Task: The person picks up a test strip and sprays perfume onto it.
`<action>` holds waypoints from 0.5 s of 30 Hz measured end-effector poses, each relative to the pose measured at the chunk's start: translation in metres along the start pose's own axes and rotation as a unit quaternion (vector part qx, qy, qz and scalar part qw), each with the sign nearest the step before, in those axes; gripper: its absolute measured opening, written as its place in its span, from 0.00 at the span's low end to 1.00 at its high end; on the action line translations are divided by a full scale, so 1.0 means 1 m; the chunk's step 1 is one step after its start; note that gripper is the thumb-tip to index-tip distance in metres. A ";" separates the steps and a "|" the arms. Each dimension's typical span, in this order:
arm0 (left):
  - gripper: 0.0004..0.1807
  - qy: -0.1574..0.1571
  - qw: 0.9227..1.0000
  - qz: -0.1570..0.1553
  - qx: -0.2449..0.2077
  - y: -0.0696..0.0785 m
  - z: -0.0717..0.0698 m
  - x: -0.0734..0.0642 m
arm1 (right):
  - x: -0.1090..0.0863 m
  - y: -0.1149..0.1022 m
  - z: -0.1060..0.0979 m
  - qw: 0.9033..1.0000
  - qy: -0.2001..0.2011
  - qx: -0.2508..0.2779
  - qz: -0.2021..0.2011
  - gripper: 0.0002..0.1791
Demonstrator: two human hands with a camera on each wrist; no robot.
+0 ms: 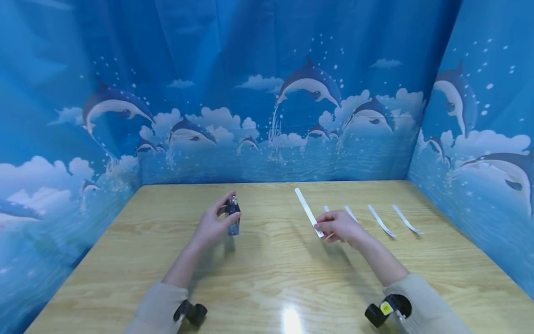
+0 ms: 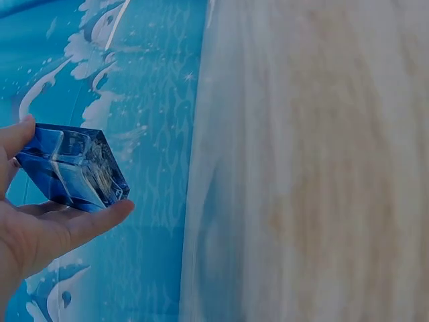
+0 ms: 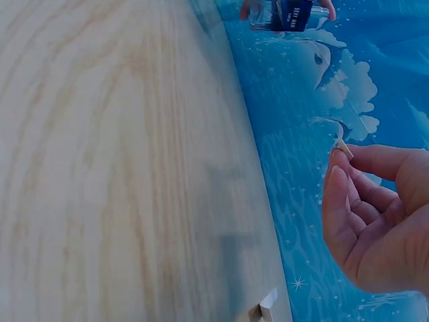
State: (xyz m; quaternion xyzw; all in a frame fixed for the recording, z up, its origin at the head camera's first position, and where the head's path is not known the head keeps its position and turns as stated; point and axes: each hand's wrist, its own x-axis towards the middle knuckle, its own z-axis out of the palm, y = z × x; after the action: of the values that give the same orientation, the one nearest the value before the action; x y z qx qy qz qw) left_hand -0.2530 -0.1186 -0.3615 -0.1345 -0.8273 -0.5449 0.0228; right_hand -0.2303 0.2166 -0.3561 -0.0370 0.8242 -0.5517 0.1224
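Observation:
My left hand [image 1: 212, 223] holds a blue glass perfume bottle [image 1: 233, 225] upright above the table, with the index finger at its sprayer top and the thumb low on its side. In the left wrist view the thick glass base of the bottle [image 2: 84, 168] shows. A dark label with pale lettering is on the bottle [image 3: 285, 16] in the right wrist view. My right hand [image 1: 339, 226] pinches the near end of a white paper test strip [image 1: 308, 209] between thumb and fingertips. The strip slants up and away to the left, apart from the bottle.
Several more white paper strips [image 1: 380, 221] lie in a row on the wooden table [image 1: 267, 278], right of and partly behind my right hand. Blue curtains with dolphins [image 1: 250, 157] stand along the table's back and sides.

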 end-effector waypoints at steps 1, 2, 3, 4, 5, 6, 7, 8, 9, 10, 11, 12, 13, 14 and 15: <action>0.34 0.001 1.000 -0.001 -0.001 0.000 -0.002 0.001 | 0.001 -0.001 -0.001 1.000 0.004 0.004 0.001 0.12; 0.36 0.001 1.000 -0.001 -0.002 0.000 -0.003 0.002 | 0.001 -0.002 -0.002 1.000 0.005 0.008 0.002 0.12; 0.37 0.001 1.000 -0.003 -0.003 0.000 -0.005 0.003 | 0.002 -0.002 -0.002 1.000 0.007 0.015 0.004 0.12; 0.38 0.001 1.000 -0.007 -0.007 -0.001 -0.006 0.004 | 0.003 -0.003 -0.002 1.000 0.008 0.026 0.007 0.12; 0.40 0.002 1.000 -0.010 -0.009 -0.001 -0.007 0.005 | 0.005 -0.003 -0.003 0.999 0.008 0.035 0.008 0.11; 0.42 0.005 1.000 -0.017 -0.010 -0.001 -0.009 0.006 | 0.006 -0.003 -0.003 0.999 0.009 0.047 0.009 0.11; 0.44 0.009 1.000 -0.025 -0.014 -0.002 -0.010 0.007 | 0.008 -0.003 -0.003 0.998 0.010 0.059 0.010 0.10; 0.46 0.013 0.999 -0.033 -0.017 -0.002 -0.010 0.008 | 0.010 -0.003 -0.003 0.997 0.013 0.070 0.010 0.10; 0.47 0.017 0.999 -0.043 -0.020 -0.002 -0.011 0.009 | 0.012 -0.003 -0.002 0.997 0.017 0.080 0.011 0.10; 0.48 0.021 0.998 -0.051 -0.021 -0.002 -0.012 0.009 | 0.014 -0.003 -0.002 0.996 0.021 0.087 0.012 0.10; 0.49 0.023 0.998 -0.057 -0.021 -0.002 -0.013 0.010 | 0.015 -0.003 -0.001 0.995 0.024 0.091 0.013 0.10; 0.49 0.025 0.998 -0.062 -0.022 -0.002 -0.013 0.010 | 0.017 -0.002 -0.001 0.995 0.029 0.096 0.016 0.11; 0.49 0.027 0.997 -0.067 -0.025 -0.003 -0.014 0.010 | 0.019 -0.002 0.000 0.994 0.031 0.099 0.017 0.12; 0.47 0.030 0.997 -0.071 -0.028 -0.003 -0.015 0.009 | 0.020 -0.002 0.000 0.994 0.035 0.100 0.022 0.12; 0.45 0.033 0.996 -0.072 -0.031 -0.004 -0.016 0.009 | 0.022 -0.001 0.001 0.994 0.038 0.101 0.026 0.13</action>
State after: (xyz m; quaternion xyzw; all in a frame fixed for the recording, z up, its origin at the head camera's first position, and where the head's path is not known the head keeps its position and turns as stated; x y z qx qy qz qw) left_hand -0.2644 -0.1323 -0.3568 -0.0572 -0.8165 -0.5745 0.0063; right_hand -0.2510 0.2111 -0.3587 0.0183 0.7688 -0.6300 0.1084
